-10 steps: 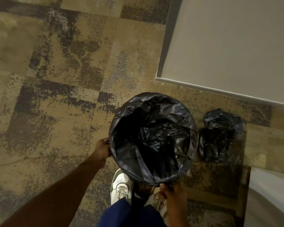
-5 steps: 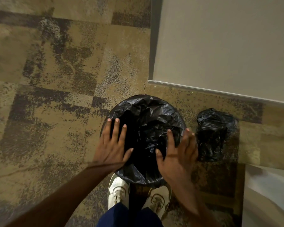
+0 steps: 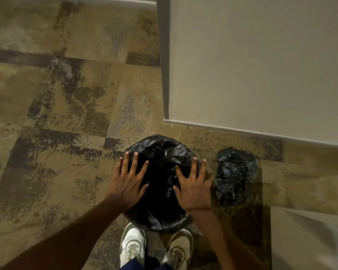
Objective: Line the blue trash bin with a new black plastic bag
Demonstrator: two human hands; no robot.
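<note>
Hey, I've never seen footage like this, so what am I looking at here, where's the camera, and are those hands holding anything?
The camera sits on a person's head and looks down, so you see their own arms and white shoes. There is no machine. The left hand and right hand are spread flat, fingers open, over the mouth of a round bin that is covered by a black bag. Neither hand grips anything; whether they press on the bag cannot be told. On the patterned carpet, right of the bin, lies a second crumpled black bag. A pale wall stands behind.
</note>
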